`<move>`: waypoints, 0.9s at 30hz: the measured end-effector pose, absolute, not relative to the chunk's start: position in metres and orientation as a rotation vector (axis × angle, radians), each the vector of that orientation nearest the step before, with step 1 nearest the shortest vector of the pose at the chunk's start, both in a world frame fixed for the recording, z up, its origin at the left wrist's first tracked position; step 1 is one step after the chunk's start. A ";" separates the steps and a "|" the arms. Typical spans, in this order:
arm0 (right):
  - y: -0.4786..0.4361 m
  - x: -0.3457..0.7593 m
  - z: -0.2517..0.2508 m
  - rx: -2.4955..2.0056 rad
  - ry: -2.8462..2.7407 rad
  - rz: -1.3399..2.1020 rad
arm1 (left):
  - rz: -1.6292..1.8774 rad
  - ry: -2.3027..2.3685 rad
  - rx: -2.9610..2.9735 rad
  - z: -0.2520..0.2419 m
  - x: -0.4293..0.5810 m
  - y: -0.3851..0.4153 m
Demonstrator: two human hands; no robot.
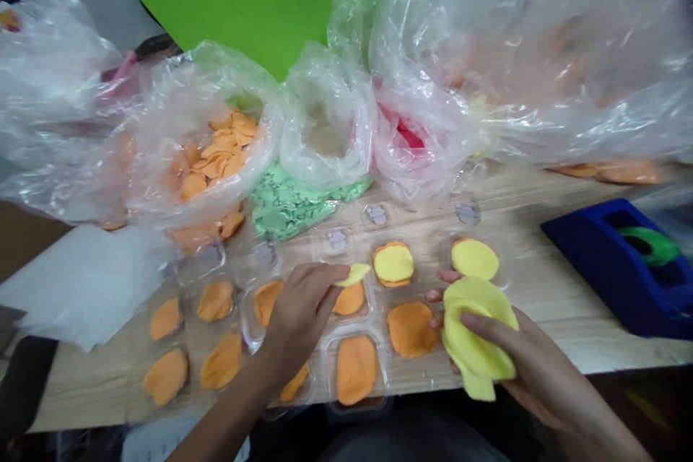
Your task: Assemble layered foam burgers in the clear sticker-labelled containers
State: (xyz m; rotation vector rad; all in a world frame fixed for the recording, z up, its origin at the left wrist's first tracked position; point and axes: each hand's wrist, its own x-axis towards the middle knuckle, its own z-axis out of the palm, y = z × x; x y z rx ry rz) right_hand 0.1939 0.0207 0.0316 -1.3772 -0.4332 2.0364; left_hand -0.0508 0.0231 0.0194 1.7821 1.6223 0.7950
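Over the middle of the wood-grain table (pixel 557 332), the left hand (pixel 300 310) pinches a single yellow piece (pixel 354 275) between thumb and fingertips; below it lies an orange piece (pixel 349 301) in a clear container (pixel 371 307) (whether the yellow and the orange touch, I cannot tell); to the right, near the front edge, the right hand (pixel 522 346) is closed around a stack of yellow pieces (pixel 476 292), thumb across the top, fingers partly hidden beneath, the pieces fanned unevenly with one end hanging down.

Between the hands, a yellow disc (pixel 394 262) rests on orange whose edge shows around it; just beyond the right fingers sits another yellow round (pixel 475 260); nearer the person, a broad orange slab (pixel 412 329) and an orange oblong (pixel 356 369) show only orange on top; more orange pieces lie in containers to the left, some behind the left hand and forearm.

Along the back stand open plastic bags; one holds a heap of orange shapes (pixel 216 159), another something pinkish red (pixel 408 133); a green patterned packet (pixel 292 202) lies before them; at far right sits a blue tape dispenser (pixel 585 238) with a green roll (pixel 652 245).
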 end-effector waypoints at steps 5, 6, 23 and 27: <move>0.015 0.195 0.029 -1.401 -0.372 2.018 | 0.321 1.370 2.184 -0.012 -0.073 0.005; 0.015 0.193 0.030 -1.399 -0.371 2.018 | 0.290 1.369 2.195 -0.014 -0.075 0.004; 0.017 0.144 0.038 -0.689 -0.034 2.011 | 0.850 1.153 0.545 0.028 -0.015 -0.017; 0.021 0.157 0.033 -0.783 -0.086 1.935 | 0.881 1.542 0.835 0.033 -0.035 -0.022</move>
